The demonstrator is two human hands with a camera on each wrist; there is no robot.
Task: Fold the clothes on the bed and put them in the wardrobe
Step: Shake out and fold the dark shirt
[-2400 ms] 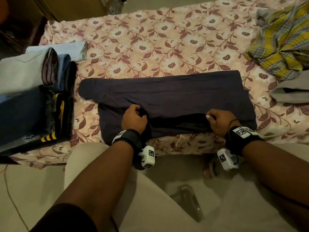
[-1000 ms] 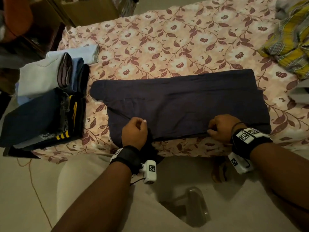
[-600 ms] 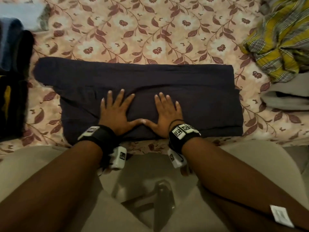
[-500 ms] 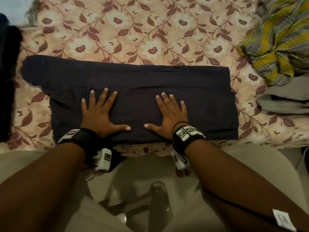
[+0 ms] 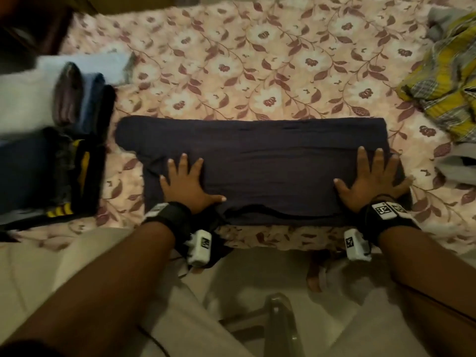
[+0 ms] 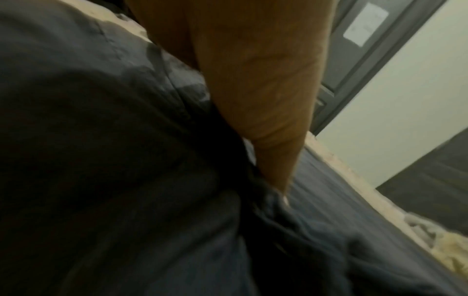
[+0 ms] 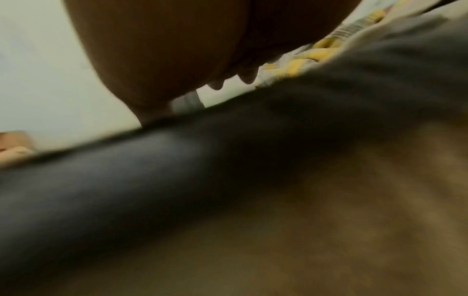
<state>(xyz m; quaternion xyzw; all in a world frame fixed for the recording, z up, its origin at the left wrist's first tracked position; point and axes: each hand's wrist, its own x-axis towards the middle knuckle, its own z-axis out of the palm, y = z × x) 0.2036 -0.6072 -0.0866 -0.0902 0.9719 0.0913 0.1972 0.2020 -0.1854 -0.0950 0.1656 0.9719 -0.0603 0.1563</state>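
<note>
A dark navy garment (image 5: 270, 171) lies folded into a long band across the near edge of the bed (image 5: 257, 60). My left hand (image 5: 186, 181) lies flat on the garment's left part, fingers spread. At the garment's right end my right hand (image 5: 371, 176) presses down, also flat with spread fingers. In the left wrist view the same dark cloth (image 6: 126, 180) fills the picture under the palm (image 6: 253, 80). The right wrist view is blurred: dark cloth (image 7: 177, 170) under the hand (image 7: 164, 60).
A stack of folded clothes (image 5: 46, 140) stands on the bed at the left. At the right lie an unfolded yellow checked garment (image 5: 445, 81) and a grey garment (image 5: 458, 166). The floral sheet behind the navy garment is bare. My knees and the floor lie below the bed edge.
My hands let go of the garment's near edge, laid themselves flat side by side at its middle, then slid apart: the left a little leftward, the right out to the right end.
</note>
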